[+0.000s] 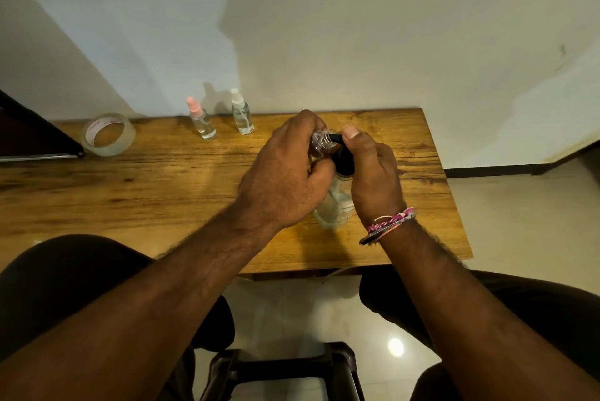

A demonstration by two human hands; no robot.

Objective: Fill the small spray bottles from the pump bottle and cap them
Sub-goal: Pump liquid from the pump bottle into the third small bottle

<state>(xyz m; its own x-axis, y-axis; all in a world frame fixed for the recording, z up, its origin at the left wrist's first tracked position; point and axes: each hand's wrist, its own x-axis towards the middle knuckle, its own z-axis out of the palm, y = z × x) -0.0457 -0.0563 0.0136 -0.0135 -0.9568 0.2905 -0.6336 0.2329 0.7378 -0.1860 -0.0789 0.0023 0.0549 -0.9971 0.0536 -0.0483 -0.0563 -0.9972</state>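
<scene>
Clearance on the worktop (pixel 162 192): obstacles at rear left and centre right.

Open wood runs along the left and near edge. Tape roll (pixel 108 133) and two capped spray bottles (pixel 202 119) (pixel 242 113) stand at the rear left by the wall; the pump bottle (pixel 337 199) stands under both hands, blocking centre right.

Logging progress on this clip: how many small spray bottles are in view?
3. A pink-capped bottle and a white-capped bottle stand at the table's far edge. An uncapped bottle is gripped in the left hand at the pump bottle's spout. Hands may hide others.
</scene>
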